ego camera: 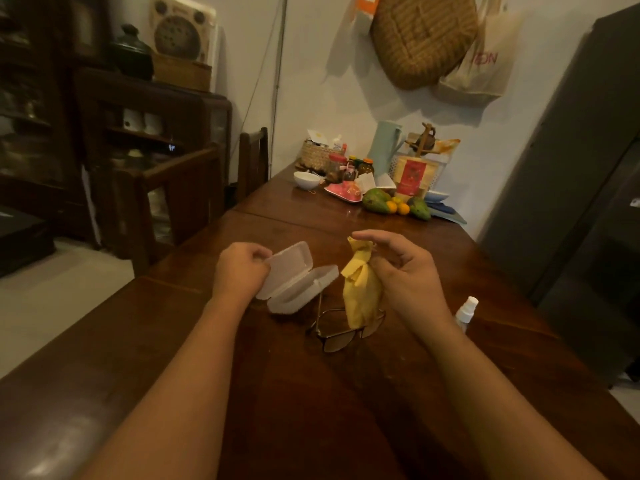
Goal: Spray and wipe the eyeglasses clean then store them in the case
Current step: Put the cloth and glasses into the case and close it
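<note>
My left hand (240, 268) grips the left end of a clear plastic eyeglass case (298, 278), which is open and held just above the wooden table (311, 393). My right hand (403, 271) holds a yellow cleaning cloth (360, 289) that hangs down from its fingers. The eyeglasses (341, 332) lie on the table under the cloth, their arms unfolded and partly hidden by it. A small white spray bottle (465, 313) stands to the right of my right wrist.
At the table's far end sit a white bowl (306, 180), jars, a basket, a blue jug (384, 147), mangoes and oranges (398, 206). Wooden chairs (180, 199) stand on the left. A grey fridge (581, 168) is on the right.
</note>
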Demonstrator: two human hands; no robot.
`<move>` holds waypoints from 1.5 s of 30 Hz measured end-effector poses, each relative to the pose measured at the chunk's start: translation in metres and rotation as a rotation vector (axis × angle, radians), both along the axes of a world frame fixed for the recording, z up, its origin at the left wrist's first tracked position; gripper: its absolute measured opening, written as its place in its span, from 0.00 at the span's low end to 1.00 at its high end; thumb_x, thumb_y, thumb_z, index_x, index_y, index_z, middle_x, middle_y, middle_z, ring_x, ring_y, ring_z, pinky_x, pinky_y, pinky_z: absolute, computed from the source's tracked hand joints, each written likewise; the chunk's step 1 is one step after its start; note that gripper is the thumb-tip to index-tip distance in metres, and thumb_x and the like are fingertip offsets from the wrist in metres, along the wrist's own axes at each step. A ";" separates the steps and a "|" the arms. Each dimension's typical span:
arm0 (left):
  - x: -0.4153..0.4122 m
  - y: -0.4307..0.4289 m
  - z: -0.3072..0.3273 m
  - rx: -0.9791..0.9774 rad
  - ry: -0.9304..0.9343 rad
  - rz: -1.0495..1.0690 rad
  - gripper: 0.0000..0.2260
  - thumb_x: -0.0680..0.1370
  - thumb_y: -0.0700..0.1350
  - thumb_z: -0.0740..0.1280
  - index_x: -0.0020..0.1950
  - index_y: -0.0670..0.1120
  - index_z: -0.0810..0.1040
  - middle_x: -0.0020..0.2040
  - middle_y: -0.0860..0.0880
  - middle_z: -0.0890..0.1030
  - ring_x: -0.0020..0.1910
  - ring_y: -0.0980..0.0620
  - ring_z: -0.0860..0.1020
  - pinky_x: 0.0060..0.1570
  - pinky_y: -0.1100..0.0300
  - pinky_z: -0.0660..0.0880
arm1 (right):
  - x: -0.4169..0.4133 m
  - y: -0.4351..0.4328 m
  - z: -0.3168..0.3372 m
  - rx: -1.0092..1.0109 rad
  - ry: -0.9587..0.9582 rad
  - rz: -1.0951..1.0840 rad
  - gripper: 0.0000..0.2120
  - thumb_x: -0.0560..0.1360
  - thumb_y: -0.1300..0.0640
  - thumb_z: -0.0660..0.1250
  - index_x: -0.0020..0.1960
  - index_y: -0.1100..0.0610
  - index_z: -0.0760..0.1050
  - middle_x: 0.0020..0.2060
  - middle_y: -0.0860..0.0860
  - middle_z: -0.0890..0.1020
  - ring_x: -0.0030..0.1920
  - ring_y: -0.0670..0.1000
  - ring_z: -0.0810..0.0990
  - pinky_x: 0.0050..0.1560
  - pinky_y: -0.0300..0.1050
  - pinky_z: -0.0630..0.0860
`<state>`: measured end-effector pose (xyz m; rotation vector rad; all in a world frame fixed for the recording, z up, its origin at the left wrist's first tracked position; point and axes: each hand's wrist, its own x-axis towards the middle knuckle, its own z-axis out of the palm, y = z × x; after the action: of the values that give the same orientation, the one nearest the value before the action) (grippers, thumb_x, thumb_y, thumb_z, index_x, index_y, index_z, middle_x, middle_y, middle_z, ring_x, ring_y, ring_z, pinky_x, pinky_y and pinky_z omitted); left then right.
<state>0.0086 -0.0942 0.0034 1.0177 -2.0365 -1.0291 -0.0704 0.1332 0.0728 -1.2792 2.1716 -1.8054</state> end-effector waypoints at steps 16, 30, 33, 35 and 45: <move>0.004 -0.005 0.005 0.139 0.277 -0.156 0.15 0.71 0.31 0.70 0.46 0.52 0.85 0.44 0.54 0.84 0.45 0.56 0.81 0.43 0.57 0.80 | 0.020 -0.102 -0.024 0.037 -0.500 -0.015 0.16 0.79 0.70 0.62 0.51 0.52 0.82 0.51 0.56 0.81 0.45 0.53 0.83 0.44 0.48 0.83; 0.005 -0.010 -0.003 0.183 0.363 -0.171 0.11 0.73 0.36 0.72 0.46 0.53 0.84 0.45 0.55 0.84 0.47 0.58 0.80 0.45 0.62 0.77 | 0.009 -0.112 -0.040 -0.116 -0.938 -0.091 0.18 0.79 0.73 0.56 0.54 0.57 0.79 0.57 0.57 0.77 0.51 0.57 0.83 0.42 0.47 0.82; 0.004 -0.011 -0.003 0.207 0.364 -0.166 0.11 0.73 0.36 0.72 0.46 0.53 0.84 0.45 0.54 0.84 0.47 0.56 0.81 0.46 0.58 0.80 | 0.013 -0.114 -0.038 -0.149 -1.040 -0.019 0.20 0.79 0.74 0.54 0.55 0.56 0.79 0.62 0.59 0.72 0.58 0.60 0.79 0.46 0.50 0.81; 0.003 -0.011 -0.003 0.209 0.367 -0.170 0.11 0.73 0.36 0.72 0.46 0.53 0.84 0.45 0.54 0.84 0.47 0.55 0.82 0.45 0.56 0.80 | 0.016 -0.115 -0.038 -0.167 -1.056 0.019 0.20 0.79 0.74 0.54 0.55 0.56 0.79 0.62 0.59 0.72 0.60 0.61 0.78 0.50 0.51 0.81; 0.000 -0.015 -0.006 0.153 0.343 -0.169 0.12 0.72 0.38 0.73 0.42 0.57 0.83 0.45 0.55 0.84 0.48 0.56 0.81 0.45 0.59 0.78 | -0.011 -0.105 -0.046 0.392 -0.092 -0.232 0.20 0.76 0.68 0.63 0.42 0.44 0.83 0.49 0.53 0.82 0.41 0.55 0.83 0.39 0.50 0.82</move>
<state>0.0082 -0.1093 -0.0031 0.6924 -1.8032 -1.3630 -0.0814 0.0282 0.0269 -0.8760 2.5379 -1.3627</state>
